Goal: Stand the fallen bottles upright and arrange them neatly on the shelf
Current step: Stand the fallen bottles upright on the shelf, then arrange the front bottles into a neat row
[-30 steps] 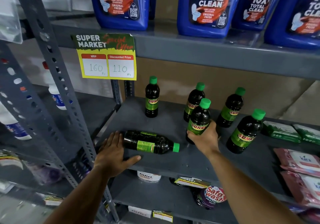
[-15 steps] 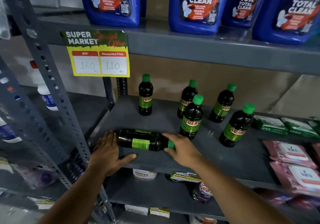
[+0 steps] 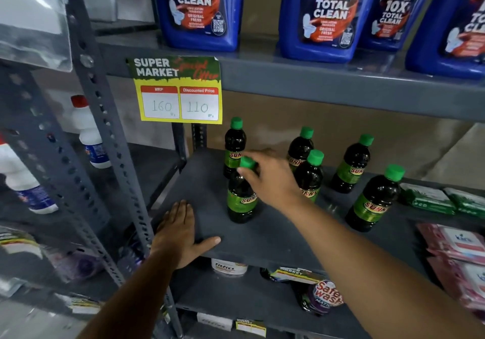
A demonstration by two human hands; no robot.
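Grey metal shelf [image 3: 275,241], middle tier: six dark bottles with green caps and green "SUNNY" labels, all upright. Front bottle [image 3: 240,197] stands near the shelf's left front, just ahead of the back-left bottle [image 3: 234,146] and partly overlapping it in view. Right hand [image 3: 273,178] grasps the front bottle at neck and cap, thumb and fingers closed around it. Behind the hand: rear bottle [image 3: 300,146], with a middle bottle [image 3: 311,173] just in front of it. Further right: back-right bottle [image 3: 353,165] and front-right bottle [image 3: 375,199], apart from each other. Left hand [image 3: 181,231] lies flat and released, palm down on the shelf's front left corner, thumb along the edge, holding nothing. Same tier, far right: green packs [image 3: 430,198] and pink packs [image 3: 456,244]. Tier above: blue cleaner jugs [image 3: 202,10]; a yellow price tag [image 3: 178,90] reading 160 and 110 hangs from its edge.
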